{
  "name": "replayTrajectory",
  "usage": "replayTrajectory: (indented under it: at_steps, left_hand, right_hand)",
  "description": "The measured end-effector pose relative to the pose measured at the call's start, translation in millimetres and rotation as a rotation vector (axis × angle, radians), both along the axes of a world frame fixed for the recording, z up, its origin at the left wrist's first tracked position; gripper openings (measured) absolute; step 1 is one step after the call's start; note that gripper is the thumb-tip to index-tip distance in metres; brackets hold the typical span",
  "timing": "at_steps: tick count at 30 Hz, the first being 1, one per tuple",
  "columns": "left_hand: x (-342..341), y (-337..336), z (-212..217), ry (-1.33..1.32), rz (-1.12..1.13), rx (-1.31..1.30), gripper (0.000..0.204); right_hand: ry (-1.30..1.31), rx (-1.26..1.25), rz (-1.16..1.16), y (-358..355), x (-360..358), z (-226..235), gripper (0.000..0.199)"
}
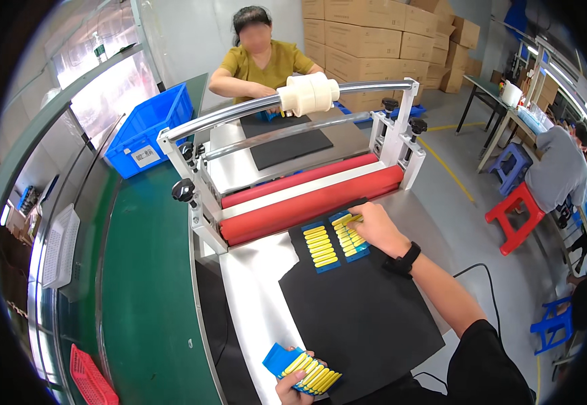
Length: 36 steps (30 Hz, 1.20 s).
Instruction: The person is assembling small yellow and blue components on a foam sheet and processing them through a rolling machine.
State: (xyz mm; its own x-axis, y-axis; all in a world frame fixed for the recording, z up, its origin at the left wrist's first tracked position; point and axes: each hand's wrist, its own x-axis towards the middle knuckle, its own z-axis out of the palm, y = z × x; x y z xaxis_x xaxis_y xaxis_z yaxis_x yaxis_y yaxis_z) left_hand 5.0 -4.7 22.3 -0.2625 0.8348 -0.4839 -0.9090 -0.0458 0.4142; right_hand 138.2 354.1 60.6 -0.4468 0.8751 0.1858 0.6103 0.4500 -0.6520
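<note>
Green covered the long worktop (145,290) on the person's left, and beside it stood a metal roller machine (307,188) with two red rollers (314,208). Beyond the machine sat a co-worker in a mustard-coloured top (266,65). On the near side, a black sheet (368,324) lay on the steel table (256,324), and a blue bin (172,125) rested on the worktop to the left. Low in view, the left hand (292,388) had its fingers closed round a fanned stack of blue-and-yellow cards (310,373), thumb on top. The right hand (378,229) (a black band (403,260) on its wrist) bent its fingers loosely over the right-hand card (354,244), fingertips at its upper part; whether they pinched it, I could not tell. Just beside that lay the left-hand card (321,249), flat on the sheet near the rollers.
</note>
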Motion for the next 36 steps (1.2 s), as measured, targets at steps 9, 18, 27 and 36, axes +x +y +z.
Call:
replayTrajectory:
  at_steps: [9,18,27,36]
  left_hand:
    - [9,8,-1,0.019,-0.005,-0.008,0.055]
    - [5,2,-29,-0.005,-0.061,0.097,0.062]
    - [-1,15,-35,0.022,0.076,0.060,0.060]
    - [-3,1,-29,0.148,0.191,-0.073,0.049]
  right_hand:
    - [-0.203,0.117,0.026,-2,1,5,0.028]
    - [0.079,-0.039,0.007,-5,42,21,0.025]
    - [0.314,-0.685,0.346,-120,26,32,0.027]
    - [0.343,-0.754,0.407,-158,-18,26,0.030]
